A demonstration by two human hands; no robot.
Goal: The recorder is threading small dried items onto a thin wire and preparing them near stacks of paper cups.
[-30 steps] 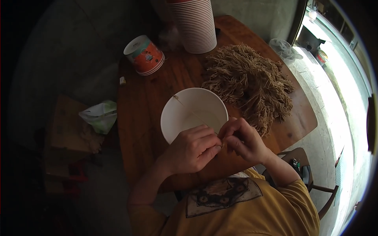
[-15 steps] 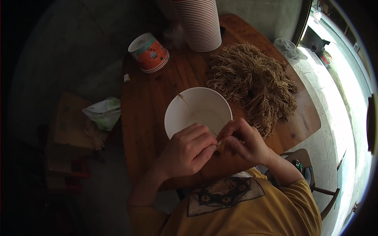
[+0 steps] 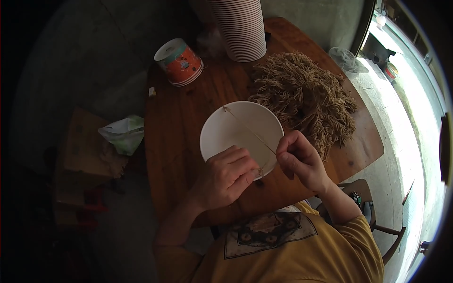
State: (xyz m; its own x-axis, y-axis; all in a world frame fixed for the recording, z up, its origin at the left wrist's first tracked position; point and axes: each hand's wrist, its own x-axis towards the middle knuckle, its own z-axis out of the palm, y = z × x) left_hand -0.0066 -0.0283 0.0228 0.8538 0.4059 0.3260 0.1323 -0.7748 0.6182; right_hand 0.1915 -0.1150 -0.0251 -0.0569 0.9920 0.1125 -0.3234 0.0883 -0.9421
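A white paper bucket [image 3: 222,137] stands in front of me, its mouth facing up. A thin brown twine [image 3: 252,132] is fixed at the far rim and runs taut across the mouth to my right hand [image 3: 302,160], whose thumb and fingertips pinch it. My left hand [image 3: 229,179] is closed on the bucket's near rim, thumb outside and fingers over the edge. By the left thumb a small twine knot [image 3: 261,172] shows at the rim. The bucket's near wall is partly hidden by my left hand.
A large heap of brown twine [image 3: 306,99] lies to the right on the wooden table [image 3: 174,155]. Behind stand a tall stack of paper buckets [image 3: 240,33] and an upturned orange printed bucket stack [image 3: 181,66]. A cardboard box [image 3: 89,146] and plastic bag [image 3: 125,134] are at left.
My right hand has moved right, away from the left hand, drawing the twine across the mouth. The bucket has shifted slightly right and the knot at the near rim now shows.
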